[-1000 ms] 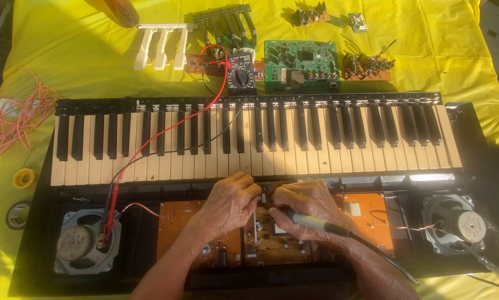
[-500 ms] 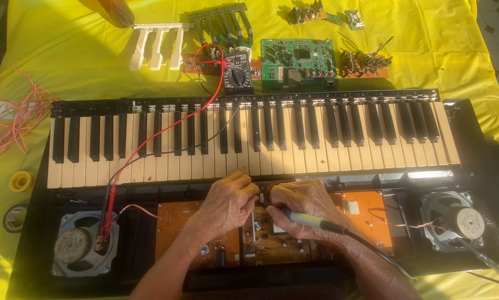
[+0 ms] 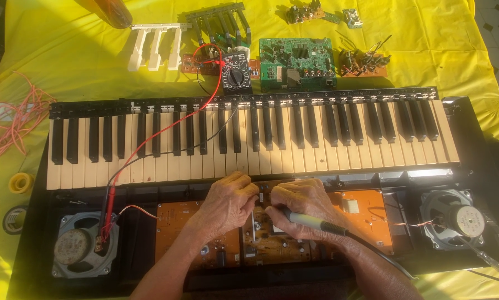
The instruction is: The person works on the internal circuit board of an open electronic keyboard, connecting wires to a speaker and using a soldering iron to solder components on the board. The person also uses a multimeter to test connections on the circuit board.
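An opened black electronic keyboard [image 3: 249,139] lies on a yellow cloth, its brown circuit boards [image 3: 177,222] exposed below the keys. My right hand [image 3: 302,208] grips a soldering iron [image 3: 310,221] with a pale handle, tip pointing left toward the middle board. My left hand [image 3: 227,203] is curled beside it over the same spot, fingers closed; what it pinches is hidden. The two hands nearly touch just below the white keys.
Speakers sit at the case's left [image 3: 80,253] and right [image 3: 455,219]. A multimeter [image 3: 235,78] with red and black leads lies above the keys, near a green board [image 3: 296,61], loose white keys [image 3: 152,47], orange wire [image 3: 13,119] and tape rolls [image 3: 21,182].
Both hands stay at the same spot on the middle board. The view has shifted slightly; nothing else has visibly moved.
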